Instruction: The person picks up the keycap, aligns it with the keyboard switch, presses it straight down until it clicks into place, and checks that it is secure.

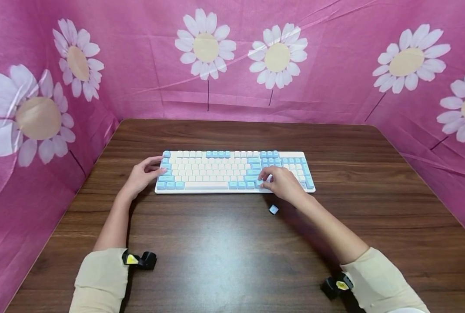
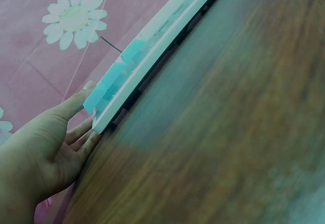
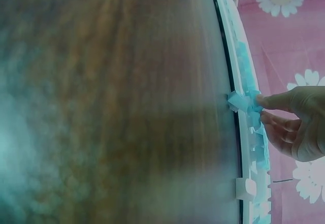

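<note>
A white keyboard (image 1: 209, 184) with white and light-blue keycaps lies on the wooden table. My left hand (image 1: 140, 176) grips its left end; in the left wrist view the thumb lies at the blue corner keys (image 2: 111, 76) and the other fingers are at the end of the case. Over the lower right part of the keys, my right hand (image 1: 285, 182) pinches a blue keycap (image 3: 254, 99) between thumb and fingertips at the bottom row. One loose light-blue keycap (image 1: 273, 209) lies tilted on the table in front of the keyboard, below the right hand.
The brown table (image 1: 201, 243) reaches back to a pink cloth (image 1: 138, 65) printed with daisies. In the right wrist view a small white block (image 3: 246, 188) overlaps the keyboard's front edge. Each sleeve has a black wrist camera (image 1: 148, 260) strapped to it.
</note>
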{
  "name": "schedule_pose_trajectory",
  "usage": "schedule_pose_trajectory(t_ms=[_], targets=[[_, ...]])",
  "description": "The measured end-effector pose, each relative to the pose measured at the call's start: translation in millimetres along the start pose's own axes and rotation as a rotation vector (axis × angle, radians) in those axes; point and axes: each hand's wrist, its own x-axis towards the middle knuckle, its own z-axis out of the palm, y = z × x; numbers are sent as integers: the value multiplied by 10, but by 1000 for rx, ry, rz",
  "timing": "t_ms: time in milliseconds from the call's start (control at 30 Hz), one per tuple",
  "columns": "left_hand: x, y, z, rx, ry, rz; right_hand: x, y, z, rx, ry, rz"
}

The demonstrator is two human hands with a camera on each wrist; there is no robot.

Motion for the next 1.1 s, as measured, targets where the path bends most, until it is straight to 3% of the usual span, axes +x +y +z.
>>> schedule_pose_trajectory(t_ms=[700,1100], targets=[[9,-13,1,5,5,-3,-1,27,-9,42,-29,-14],[13,-5,-7,15,1,-17,13,95,-50,235,-79,69]])
